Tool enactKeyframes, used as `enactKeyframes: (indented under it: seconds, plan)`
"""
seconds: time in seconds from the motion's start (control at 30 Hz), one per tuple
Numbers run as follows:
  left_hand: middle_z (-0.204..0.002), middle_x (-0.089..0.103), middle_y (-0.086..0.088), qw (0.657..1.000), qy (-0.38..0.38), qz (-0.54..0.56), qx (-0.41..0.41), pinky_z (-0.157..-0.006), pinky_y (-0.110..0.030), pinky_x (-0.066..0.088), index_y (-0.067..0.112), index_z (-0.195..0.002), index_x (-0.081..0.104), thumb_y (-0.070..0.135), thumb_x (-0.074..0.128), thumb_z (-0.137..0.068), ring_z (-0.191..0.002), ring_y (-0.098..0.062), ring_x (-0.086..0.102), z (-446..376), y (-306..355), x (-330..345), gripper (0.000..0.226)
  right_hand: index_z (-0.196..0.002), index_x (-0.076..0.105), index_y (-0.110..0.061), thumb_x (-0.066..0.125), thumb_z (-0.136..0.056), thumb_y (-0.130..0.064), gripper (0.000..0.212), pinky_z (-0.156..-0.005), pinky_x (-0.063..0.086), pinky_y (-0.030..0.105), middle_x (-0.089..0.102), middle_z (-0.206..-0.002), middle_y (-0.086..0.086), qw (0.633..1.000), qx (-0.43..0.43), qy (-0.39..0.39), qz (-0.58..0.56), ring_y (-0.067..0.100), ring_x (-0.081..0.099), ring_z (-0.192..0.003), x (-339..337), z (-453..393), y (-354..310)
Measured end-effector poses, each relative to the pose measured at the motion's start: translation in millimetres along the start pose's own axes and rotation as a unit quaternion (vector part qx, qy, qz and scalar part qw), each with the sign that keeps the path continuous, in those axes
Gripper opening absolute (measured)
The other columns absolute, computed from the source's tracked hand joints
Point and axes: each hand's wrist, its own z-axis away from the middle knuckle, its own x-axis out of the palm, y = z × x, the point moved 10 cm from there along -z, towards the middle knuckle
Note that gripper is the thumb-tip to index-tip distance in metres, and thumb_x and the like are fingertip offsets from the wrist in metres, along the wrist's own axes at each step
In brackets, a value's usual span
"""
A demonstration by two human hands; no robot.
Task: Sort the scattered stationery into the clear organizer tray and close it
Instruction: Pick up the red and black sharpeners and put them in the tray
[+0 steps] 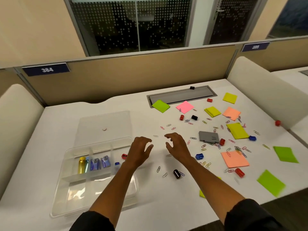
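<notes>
The clear organizer tray (66, 194) lies at the desk's near left, its lid (103, 124) open flat behind it. One compartment holds a yellow tube (81, 165) and several small blue packets (100, 163). My left hand (139, 151) hovers just right of the tray, fingers loosely spread, holding nothing. My right hand (177, 147) hovers beside it, also empty, above a lone paper clip (155, 136). Several coloured paper clips (238, 149), small red (222, 141), blue (199, 156) and black (176, 173) binder clips and sticky-note pads (234, 158) are scattered across the right half.
A grey cable hatch (181, 95) is set in the desk at the back, with a grey flat box (208, 137) lying mid-right. Padded dividers (260, 90) flank the desk on both sides. A red clip (277, 123) sits by the right divider.
</notes>
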Motion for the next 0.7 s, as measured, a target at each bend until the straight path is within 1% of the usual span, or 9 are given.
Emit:
enactKeyframes:
  seconds: [0.17, 0.23, 0.33, 0.4, 0.57, 0.7]
  plan:
    - [-0.114, 0.064, -0.001, 0.997, -0.076, 0.011, 0.020, -0.093, -0.032, 0.042, 0.016, -0.115, 0.064, 0.040, 0.066, -0.086, -0.109, -0.021, 0.051, -4, 38, 44, 0.038, -0.124, 0.059, -0.013, 0.062, -0.088, -0.014, 0.036, -0.100, 0.043, 0.039, 0.060, -0.124, 0.006, 0.998, 0.049, 0.023, 0.039, 0.024, 0.053, -0.118, -30, 22, 49]
    - [-0.113, 0.061, -0.001, 0.990, -0.137, 0.007, 0.023, -0.093, -0.032, 0.041, 0.019, -0.115, 0.063, 0.048, 0.069, -0.081, -0.109, -0.020, 0.049, -2, 51, 67, 0.046, -0.123, 0.060, -0.014, 0.063, -0.087, -0.016, 0.036, -0.101, 0.040, 0.039, 0.059, -0.126, 0.005, 0.995, 0.071, 0.030, 0.065, 0.026, 0.050, -0.122, -42, 33, 69]
    - [-0.111, 0.054, 0.000, 0.966, -0.255, -0.033, 0.021, -0.092, -0.031, 0.041, 0.026, -0.115, 0.060, 0.060, 0.072, -0.071, -0.107, -0.018, 0.045, 6, 59, 102, 0.056, -0.125, 0.057, -0.021, 0.061, -0.089, -0.026, 0.037, -0.099, 0.039, 0.038, 0.054, -0.131, 0.002, 0.985, 0.124, 0.020, 0.115, 0.025, 0.047, -0.122, -52, 49, 97]
    - [-0.108, 0.051, 0.001, 0.953, -0.299, -0.053, 0.021, -0.087, -0.029, 0.040, 0.028, -0.113, 0.060, 0.063, 0.074, -0.064, -0.103, -0.017, 0.043, 13, 61, 117, 0.062, -0.126, 0.055, -0.022, 0.061, -0.089, -0.031, 0.039, -0.100, 0.039, 0.039, 0.051, -0.133, 0.002, 0.979, 0.160, 0.011, 0.124, 0.025, 0.045, -0.124, -56, 57, 113]
    - [-0.103, 0.047, 0.003, 0.935, -0.347, -0.073, 0.023, -0.077, -0.027, 0.037, 0.028, -0.104, 0.059, 0.058, 0.080, -0.058, -0.097, -0.014, 0.040, 23, 65, 142, 0.059, -0.126, 0.054, -0.023, 0.061, -0.088, -0.035, 0.040, -0.097, 0.040, 0.038, 0.047, -0.134, 0.001, 0.968, 0.201, -0.012, 0.149, 0.023, 0.045, -0.120, -57, 71, 133]
    - [-0.093, 0.043, 0.003, 0.932, -0.356, -0.064, 0.022, -0.070, -0.026, 0.039, 0.024, -0.095, 0.062, 0.048, 0.083, -0.057, -0.088, -0.012, 0.040, 25, 70, 151, 0.050, -0.128, 0.052, -0.021, 0.059, -0.090, -0.032, 0.039, -0.098, 0.039, 0.035, 0.046, -0.135, 0.002, 0.964, 0.207, -0.025, 0.162, 0.022, 0.045, -0.121, -54, 74, 140]
